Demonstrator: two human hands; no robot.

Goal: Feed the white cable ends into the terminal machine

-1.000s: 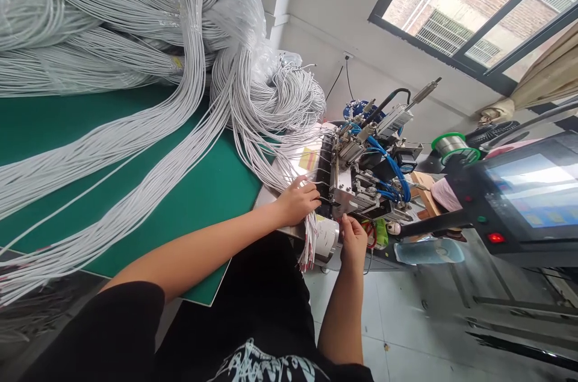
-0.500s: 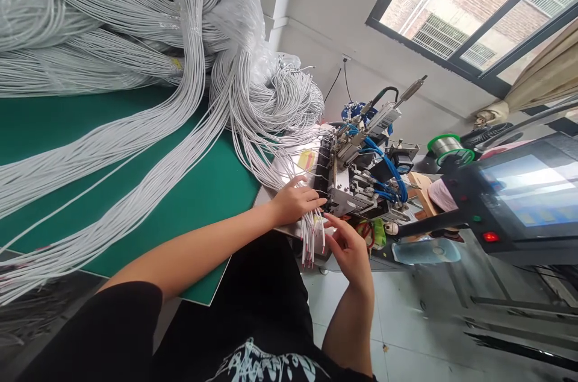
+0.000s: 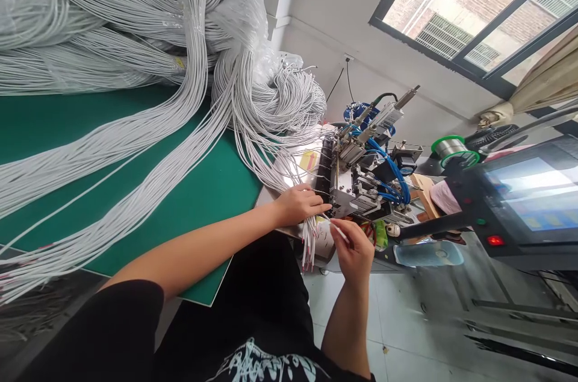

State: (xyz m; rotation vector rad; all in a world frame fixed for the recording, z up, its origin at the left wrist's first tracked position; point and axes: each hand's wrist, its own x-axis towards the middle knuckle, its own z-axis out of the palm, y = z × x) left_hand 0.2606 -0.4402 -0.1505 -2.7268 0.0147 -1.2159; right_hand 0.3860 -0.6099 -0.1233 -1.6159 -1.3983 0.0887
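Note:
My left hand [image 3: 298,204] rests with curled fingers on the thin grey cables [image 3: 289,174] where they enter the black comb of the small metal machine [image 3: 356,180]. My right hand [image 3: 354,246] is just below the machine's front, pinching one grey cable end [image 3: 336,230] between thumb and fingers. A hanging bunch of cable ends with red tips [image 3: 309,243] droops off the table edge between my two hands.
Big bundles of grey cables [image 3: 135,68], some in clear plastic, cover the green mat [image 3: 212,183]. Right of the machine stand a solder wire spool [image 3: 454,148] and a touch screen panel [image 3: 533,192] with a red button. Tiled floor lies below.
My right hand has moved from the machine's lower front, opened near the hanging ends, and now pinches a single cable end. The left hand stayed on the cables at the comb.

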